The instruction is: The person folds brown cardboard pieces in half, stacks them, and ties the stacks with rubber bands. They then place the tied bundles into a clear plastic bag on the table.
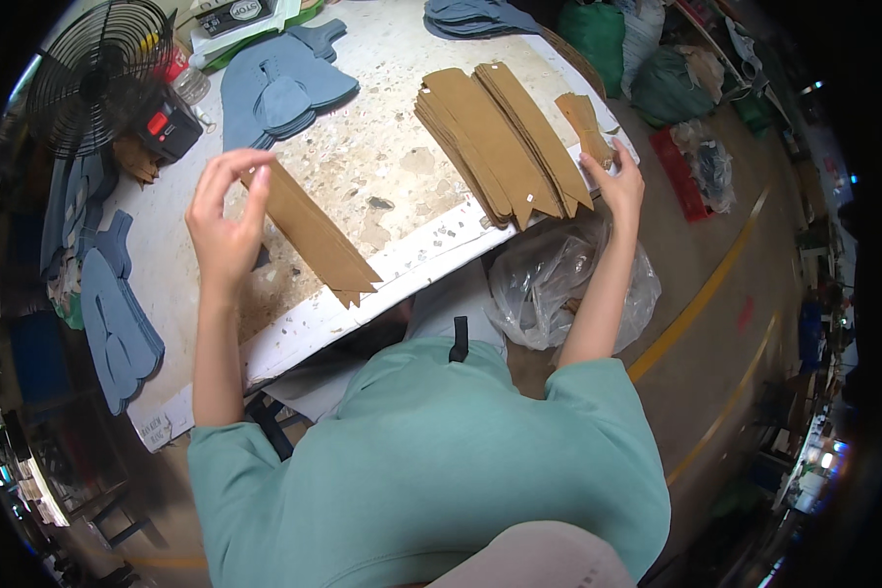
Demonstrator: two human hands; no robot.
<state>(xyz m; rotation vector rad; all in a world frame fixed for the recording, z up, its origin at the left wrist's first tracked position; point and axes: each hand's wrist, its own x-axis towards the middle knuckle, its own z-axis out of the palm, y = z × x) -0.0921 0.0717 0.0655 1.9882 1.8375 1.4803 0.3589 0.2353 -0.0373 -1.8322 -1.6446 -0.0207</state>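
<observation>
My left hand (227, 218) is at the far end of a narrow stack of brown strips (318, 235). Its fingers arch over, with index fingertip and thumb pinched at the stack's corner. The notched near ends of these strips lie at the table's front edge. At the right edge of the table, my right hand (619, 188) has thumb and fingers on either side of a small bunch of brown pieces (582, 120). Between the hands lie two larger stacks side by side, a left brown stack (480, 137) and a right brown stack (534, 132), with pointed near ends.
Blue-grey cut pieces (289, 83) lie on the worn white table (392, 167), with more blue pieces (118, 323) at its left edge. A black fan (98, 83) stands at far left. A clear plastic bag (549, 284) hangs below the front edge; a red crate (686, 176) is on the floor.
</observation>
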